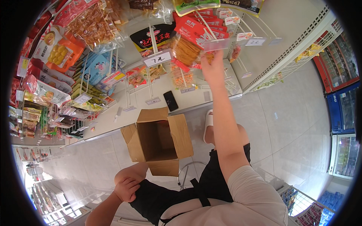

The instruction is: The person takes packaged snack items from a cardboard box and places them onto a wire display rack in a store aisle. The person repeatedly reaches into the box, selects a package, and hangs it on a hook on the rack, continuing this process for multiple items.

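Observation:
My right hand point(213, 67) reaches up to a row of red-topped snack packets point(188, 52) hanging on a wire hook. Its fingers are at the lower right edge of the front packet, just under the hook's clear tag holder point(216, 45). The fingertips are partly hidden, so whether they grip the packet is unclear. My left hand point(127, 189) rests on my left knee, fingers loosely curled and holding nothing. Between my knees and the shelf, an open cardboard box point(183, 138) has its flaps spread; no goods show inside.
A black phone point(170, 100) lies on the bottom shelf point(113, 124) near its front edge. More wire hooks with price tags point(157, 58) jut out towards me. Black packets point(141, 39) hang to the left, and a perforated upright panel point(282, 52) stands at right.

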`<state>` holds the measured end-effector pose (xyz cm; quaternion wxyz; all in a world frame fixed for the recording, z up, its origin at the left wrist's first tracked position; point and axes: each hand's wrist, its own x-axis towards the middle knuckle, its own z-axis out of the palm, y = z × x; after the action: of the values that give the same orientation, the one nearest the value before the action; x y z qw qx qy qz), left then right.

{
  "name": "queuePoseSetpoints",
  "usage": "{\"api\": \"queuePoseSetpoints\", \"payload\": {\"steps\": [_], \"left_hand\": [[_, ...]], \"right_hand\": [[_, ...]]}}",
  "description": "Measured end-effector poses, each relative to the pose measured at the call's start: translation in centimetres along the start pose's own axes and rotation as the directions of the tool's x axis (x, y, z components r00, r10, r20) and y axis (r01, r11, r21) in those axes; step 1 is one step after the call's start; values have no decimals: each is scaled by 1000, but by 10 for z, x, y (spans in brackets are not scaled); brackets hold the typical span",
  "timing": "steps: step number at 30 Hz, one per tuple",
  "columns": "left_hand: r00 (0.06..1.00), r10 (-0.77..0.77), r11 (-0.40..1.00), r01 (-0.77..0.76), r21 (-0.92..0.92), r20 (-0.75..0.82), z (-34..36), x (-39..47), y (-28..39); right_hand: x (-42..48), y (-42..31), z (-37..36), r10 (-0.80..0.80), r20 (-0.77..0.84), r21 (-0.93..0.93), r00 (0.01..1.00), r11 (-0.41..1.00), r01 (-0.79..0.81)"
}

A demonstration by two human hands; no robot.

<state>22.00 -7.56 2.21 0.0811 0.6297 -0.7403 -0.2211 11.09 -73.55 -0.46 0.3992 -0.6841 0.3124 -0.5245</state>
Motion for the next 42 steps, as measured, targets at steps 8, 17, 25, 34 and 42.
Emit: {"api": "queuePoseSetpoints", "payload": {"steps": [8, 17, 25, 34, 42], "left_hand": [[1000, -6, 1000, 6, 8, 8, 0, -1, 0], [1000, -9, 1000, 9, 19, 17, -2, -1, 0], [1000, -20, 1000, 20, 4, 21, -1, -2, 0], [1000, -12, 1000, 13, -24, 8, 0, -2, -1], [1000, -6, 1000, 6, -13, -8, 1, -4, -1]], "right_hand": [[1, -5, -5, -21, -138, -96, 990, 995, 7], [0, -4, -1, 73, -125, 223, 989, 974, -44], [0, 12, 1, 4, -197, -22, 980, 1000, -9], [-12, 21, 9, -174, 35, -478, 984, 862, 169], [-20, 29, 19, -106, 192, -571, 976, 796, 199]]}}
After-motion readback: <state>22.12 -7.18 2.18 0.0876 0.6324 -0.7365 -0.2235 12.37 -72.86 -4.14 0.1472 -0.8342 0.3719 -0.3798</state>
